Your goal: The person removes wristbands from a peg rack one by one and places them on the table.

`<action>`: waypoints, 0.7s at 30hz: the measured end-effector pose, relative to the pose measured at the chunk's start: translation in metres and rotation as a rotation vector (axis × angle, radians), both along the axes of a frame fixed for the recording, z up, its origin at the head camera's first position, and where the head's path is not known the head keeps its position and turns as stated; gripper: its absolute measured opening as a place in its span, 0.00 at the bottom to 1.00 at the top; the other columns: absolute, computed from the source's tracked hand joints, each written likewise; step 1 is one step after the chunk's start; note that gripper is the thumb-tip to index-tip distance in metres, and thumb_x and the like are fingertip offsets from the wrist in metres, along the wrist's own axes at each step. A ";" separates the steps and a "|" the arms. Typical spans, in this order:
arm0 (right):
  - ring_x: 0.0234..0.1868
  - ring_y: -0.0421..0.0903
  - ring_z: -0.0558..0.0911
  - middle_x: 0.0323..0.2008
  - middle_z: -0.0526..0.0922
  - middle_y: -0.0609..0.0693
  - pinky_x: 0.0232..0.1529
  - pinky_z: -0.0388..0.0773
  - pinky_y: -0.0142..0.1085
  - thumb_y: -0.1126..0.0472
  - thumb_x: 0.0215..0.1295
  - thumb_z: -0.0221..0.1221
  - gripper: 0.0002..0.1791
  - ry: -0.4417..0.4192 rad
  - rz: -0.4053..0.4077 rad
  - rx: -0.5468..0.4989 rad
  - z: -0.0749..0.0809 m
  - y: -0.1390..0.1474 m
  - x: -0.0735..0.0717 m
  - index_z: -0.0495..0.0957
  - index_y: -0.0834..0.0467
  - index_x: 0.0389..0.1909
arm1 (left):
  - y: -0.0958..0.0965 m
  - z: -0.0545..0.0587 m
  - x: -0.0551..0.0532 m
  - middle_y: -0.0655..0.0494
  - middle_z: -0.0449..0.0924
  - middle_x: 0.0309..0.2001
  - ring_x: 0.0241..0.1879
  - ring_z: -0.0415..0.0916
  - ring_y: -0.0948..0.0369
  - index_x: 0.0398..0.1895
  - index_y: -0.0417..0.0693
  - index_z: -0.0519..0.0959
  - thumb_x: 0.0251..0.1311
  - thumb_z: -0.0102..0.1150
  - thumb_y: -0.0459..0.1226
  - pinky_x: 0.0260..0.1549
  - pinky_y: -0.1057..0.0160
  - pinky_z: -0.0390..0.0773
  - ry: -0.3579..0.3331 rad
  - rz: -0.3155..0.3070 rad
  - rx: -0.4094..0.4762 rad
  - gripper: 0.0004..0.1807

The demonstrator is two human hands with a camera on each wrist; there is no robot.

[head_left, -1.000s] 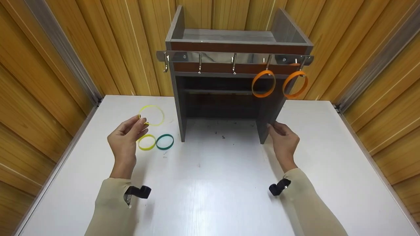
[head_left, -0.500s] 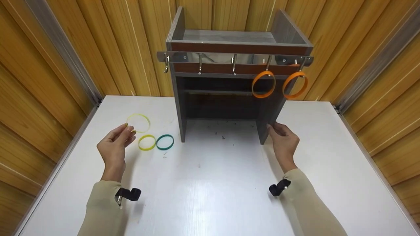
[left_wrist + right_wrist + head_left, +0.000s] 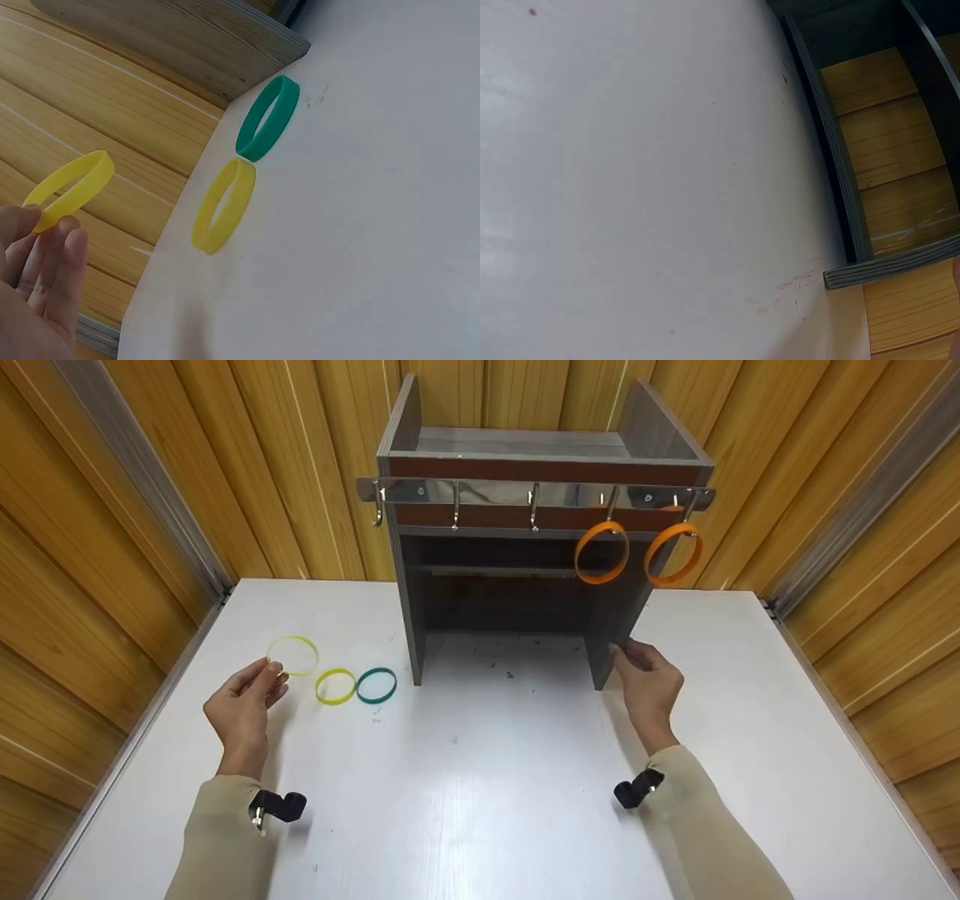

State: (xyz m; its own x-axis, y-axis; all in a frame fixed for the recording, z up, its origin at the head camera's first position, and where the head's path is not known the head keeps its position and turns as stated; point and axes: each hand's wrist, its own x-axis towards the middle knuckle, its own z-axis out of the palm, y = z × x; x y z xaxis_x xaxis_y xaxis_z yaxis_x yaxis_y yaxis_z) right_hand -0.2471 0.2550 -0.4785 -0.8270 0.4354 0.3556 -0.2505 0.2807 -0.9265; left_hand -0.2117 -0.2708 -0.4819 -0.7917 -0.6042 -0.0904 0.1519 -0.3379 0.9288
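A thin yellow wristband (image 3: 293, 637) is pinched between thumb and fingers of my left hand (image 3: 241, 712), raised at the left side of the table. In the left wrist view that yellow band (image 3: 79, 196) stands out past the fingertips. Close by on the white surface lie a second yellow wristband (image 3: 335, 687) and a green wristband (image 3: 376, 685), side by side. My right hand (image 3: 649, 686) holds the lower right side panel of the grey shelf unit (image 3: 619, 619), thumb against its outer face; its other fingers are partly hidden.
Across the front of the shelf unit runs a metal hook rail (image 3: 495, 493) with several hooks. Two orange wristbands, one (image 3: 602, 579) and another (image 3: 675, 579), hang from its two rightmost hooks. Wood-patterned walls (image 3: 330, 472) enclose the white table (image 3: 465, 810).
My left hand has moved left and toward me, carrying the yellow wristband away from the two bands on the table. The right hand and the shelf unit stay in place.
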 end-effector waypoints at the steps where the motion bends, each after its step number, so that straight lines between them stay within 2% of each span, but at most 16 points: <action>1: 0.37 0.30 0.87 0.46 0.88 0.67 0.43 0.84 0.23 0.71 0.67 0.70 0.10 0.006 0.001 0.004 0.004 -0.002 0.003 0.86 0.73 0.46 | -0.002 -0.002 0.000 0.50 0.90 0.36 0.33 0.90 0.60 0.47 0.34 0.88 0.60 0.75 0.24 0.39 0.64 0.89 -0.006 0.004 0.005 0.12; 5: 0.37 0.30 0.86 0.44 0.89 0.67 0.42 0.84 0.22 0.71 0.67 0.70 0.10 0.021 0.003 0.028 0.013 -0.007 0.010 0.86 0.74 0.45 | -0.008 -0.010 -0.001 0.52 0.90 0.36 0.34 0.90 0.61 0.46 0.37 0.88 0.61 0.75 0.26 0.40 0.64 0.89 -0.054 0.008 -0.009 0.11; 9: 0.37 0.30 0.86 0.43 0.89 0.66 0.42 0.84 0.22 0.71 0.67 0.70 0.10 0.015 -0.001 0.029 0.015 -0.009 0.011 0.86 0.74 0.45 | -0.013 -0.016 0.001 0.54 0.91 0.36 0.34 0.90 0.62 0.51 0.35 0.87 0.62 0.75 0.28 0.41 0.65 0.89 -0.109 0.006 -0.036 0.14; 13: 0.37 0.31 0.87 0.43 0.89 0.65 0.41 0.83 0.22 0.70 0.66 0.71 0.10 0.015 -0.015 0.029 0.004 -0.003 0.002 0.87 0.72 0.44 | -0.017 -0.019 0.001 0.55 0.90 0.35 0.34 0.90 0.62 0.55 0.32 0.85 0.63 0.75 0.29 0.40 0.66 0.89 -0.159 0.002 -0.032 0.18; 17: 0.38 0.33 0.87 0.43 0.90 0.61 0.41 0.84 0.23 0.65 0.66 0.73 0.11 0.006 -0.023 0.041 -0.012 0.007 -0.008 0.89 0.68 0.45 | -0.019 -0.023 -0.001 0.55 0.91 0.35 0.32 0.89 0.63 0.57 0.31 0.84 0.65 0.73 0.30 0.40 0.66 0.89 -0.199 -0.014 -0.043 0.19; 21: 0.41 0.36 0.88 0.44 0.91 0.58 0.43 0.85 0.25 0.62 0.67 0.73 0.13 0.000 -0.002 0.043 -0.015 0.010 -0.008 0.89 0.66 0.46 | -0.020 -0.025 -0.001 0.56 0.90 0.34 0.31 0.89 0.63 0.56 0.32 0.84 0.65 0.73 0.29 0.39 0.66 0.89 -0.237 -0.023 -0.040 0.18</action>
State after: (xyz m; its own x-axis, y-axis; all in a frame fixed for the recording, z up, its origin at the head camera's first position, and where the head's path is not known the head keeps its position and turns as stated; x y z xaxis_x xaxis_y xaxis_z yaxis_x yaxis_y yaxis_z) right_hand -0.2552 0.2653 -0.4932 -0.8262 0.4209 0.3745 -0.2504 0.3211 -0.9133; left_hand -0.2129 -0.2906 -0.5070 -0.7646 -0.5934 -0.2515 -0.0790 -0.3009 0.9504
